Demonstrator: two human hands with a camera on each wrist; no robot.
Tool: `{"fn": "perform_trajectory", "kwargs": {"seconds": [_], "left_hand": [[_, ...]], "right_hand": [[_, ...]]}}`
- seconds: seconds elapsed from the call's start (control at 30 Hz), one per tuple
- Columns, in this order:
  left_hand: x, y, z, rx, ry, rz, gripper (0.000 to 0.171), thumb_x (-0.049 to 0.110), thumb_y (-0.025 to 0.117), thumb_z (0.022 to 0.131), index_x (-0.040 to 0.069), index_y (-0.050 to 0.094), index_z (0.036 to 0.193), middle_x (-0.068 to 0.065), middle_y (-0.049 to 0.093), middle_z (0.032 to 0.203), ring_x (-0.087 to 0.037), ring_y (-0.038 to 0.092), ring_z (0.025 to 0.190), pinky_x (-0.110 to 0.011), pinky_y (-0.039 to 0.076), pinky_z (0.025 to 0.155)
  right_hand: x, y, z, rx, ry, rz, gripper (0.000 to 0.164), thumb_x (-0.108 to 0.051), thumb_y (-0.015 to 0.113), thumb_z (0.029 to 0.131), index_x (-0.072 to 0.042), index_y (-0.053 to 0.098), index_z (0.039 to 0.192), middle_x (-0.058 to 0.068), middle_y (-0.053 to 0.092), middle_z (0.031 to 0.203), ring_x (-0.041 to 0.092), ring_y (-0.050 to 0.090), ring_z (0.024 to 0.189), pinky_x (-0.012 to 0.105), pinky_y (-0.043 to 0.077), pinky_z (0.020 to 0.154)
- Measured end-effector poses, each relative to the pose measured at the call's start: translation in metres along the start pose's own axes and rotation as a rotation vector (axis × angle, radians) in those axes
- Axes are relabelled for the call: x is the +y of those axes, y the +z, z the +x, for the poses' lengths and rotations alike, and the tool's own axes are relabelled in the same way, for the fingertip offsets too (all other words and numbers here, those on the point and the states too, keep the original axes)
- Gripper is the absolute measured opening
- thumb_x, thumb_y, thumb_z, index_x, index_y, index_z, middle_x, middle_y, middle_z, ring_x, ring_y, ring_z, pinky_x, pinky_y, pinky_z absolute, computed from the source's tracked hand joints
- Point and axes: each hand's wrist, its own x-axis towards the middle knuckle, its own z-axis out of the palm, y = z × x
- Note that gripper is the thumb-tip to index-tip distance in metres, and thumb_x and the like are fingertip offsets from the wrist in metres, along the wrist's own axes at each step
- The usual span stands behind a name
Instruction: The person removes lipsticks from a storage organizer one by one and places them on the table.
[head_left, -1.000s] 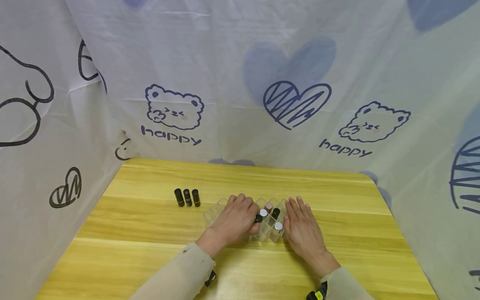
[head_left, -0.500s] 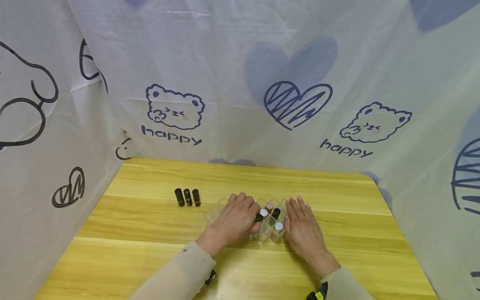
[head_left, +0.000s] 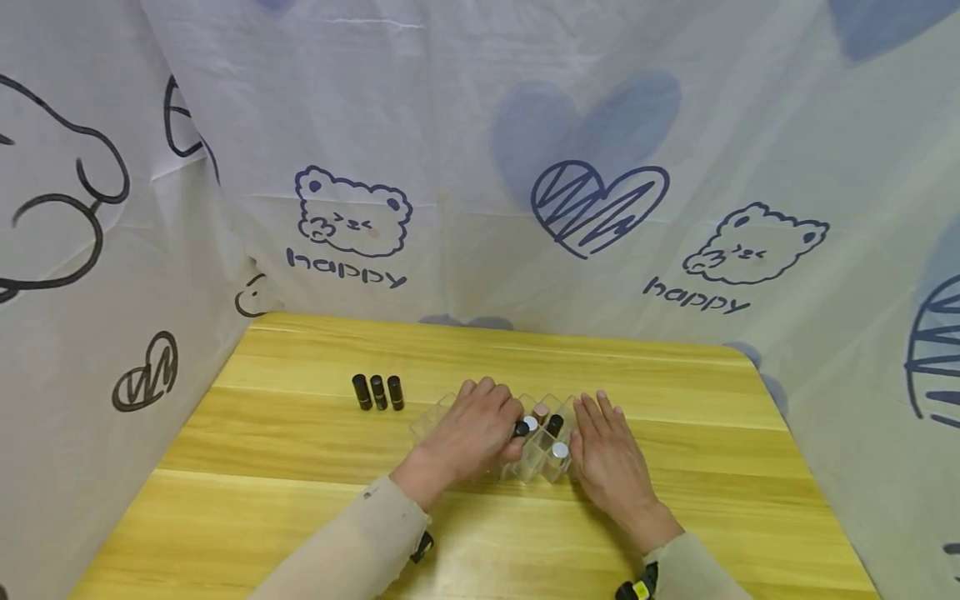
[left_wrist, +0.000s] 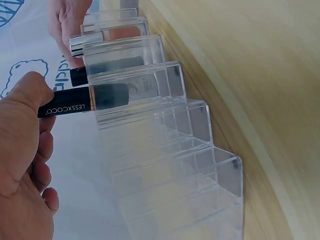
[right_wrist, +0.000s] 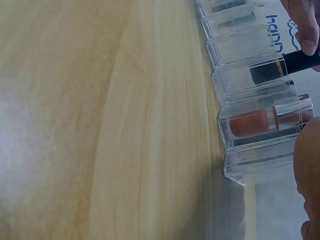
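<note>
Between thumb and fingers, my left hand (head_left: 480, 421) pinches the cap of a black lipstick (left_wrist: 67, 101) lettered LESSXCOCO. The lipstick's lower end sits inside a compartment of the clear plastic lipstick organizer (left_wrist: 165, 130). My right hand (head_left: 611, 458) lies with straight fingers along the organizer's right end. Other tubes stand in compartments near it: a silver-capped one with coral contents (right_wrist: 250, 123), a black one (head_left: 555, 425), a pinkish-topped one (head_left: 540, 411) and one with a pale silver top (head_left: 531, 423). In the head view my left hand hides the organizer's middle.
Three black lipsticks (head_left: 378, 392) stand in a row on the wooden table (head_left: 300, 450), left of the organizer. A printed cloth (head_left: 465, 167) hangs behind the table and along its sides.
The black lipstick in my left hand has risen very slightly, along with the hand. My right hand keeps its place at the organizer's end. The head view has shifted a little.
</note>
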Motion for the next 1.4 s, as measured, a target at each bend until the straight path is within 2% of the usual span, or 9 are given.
{"fn": "perform_trajectory", "kwargs": {"seconds": [0.3,0.53,0.8,1.23,1.4], "left_hand": [[0.001,-0.010,0.002,-0.012,0.005,-0.025,0.029,0.044,0.060,0.103,0.016,0.066,0.109,0.005,0.056,0.096,-0.016,0.042,0.089,-0.032,0.034,0.081],[0.000,-0.020,0.002,0.009,-0.004,-0.042,0.028,0.043,0.061,0.103,0.016,0.066,0.108,0.005,0.057,0.096,-0.016,0.042,0.088,-0.032,0.034,0.080],[-0.004,-0.029,0.000,0.016,-0.056,-0.072,0.026,0.039,0.064,0.099,0.016,0.067,0.110,0.004,0.060,0.102,-0.017,0.044,0.092,-0.032,0.035,0.082],[-0.026,-0.043,-0.015,0.045,-0.098,-0.111,0.023,0.035,0.069,0.097,0.015,0.067,0.106,0.004,0.059,0.100,-0.017,0.041,0.092,-0.033,0.032,0.083],[-0.038,-0.049,-0.022,0.072,-0.108,-0.095,0.022,0.034,0.070,0.097,0.014,0.066,0.103,0.002,0.058,0.099,-0.018,0.042,0.091,-0.034,0.033,0.082]], "right_hand": [[-0.001,-0.001,0.000,-0.003,-0.006,-0.002,0.050,-0.022,0.044,0.112,0.008,0.050,0.151,0.025,0.049,0.158,0.044,0.035,0.154,0.058,0.029,0.124],[0.000,0.000,0.000,-0.004,-0.005,0.000,0.050,-0.022,0.045,0.112,0.007,0.049,0.152,0.025,0.049,0.158,0.043,0.035,0.155,0.058,0.028,0.125],[0.001,0.004,-0.002,0.010,-0.005,0.003,0.050,-0.023,0.044,0.112,0.007,0.049,0.152,0.024,0.048,0.159,0.043,0.034,0.155,0.058,0.028,0.125],[0.000,0.003,-0.002,-0.002,0.002,0.010,0.050,-0.023,0.044,0.112,0.006,0.049,0.153,0.024,0.048,0.159,0.043,0.033,0.156,0.058,0.028,0.125],[0.000,0.001,0.000,-0.007,0.004,0.013,0.051,-0.023,0.044,0.112,0.007,0.048,0.153,0.024,0.047,0.159,0.043,0.033,0.156,0.058,0.028,0.125]]}}
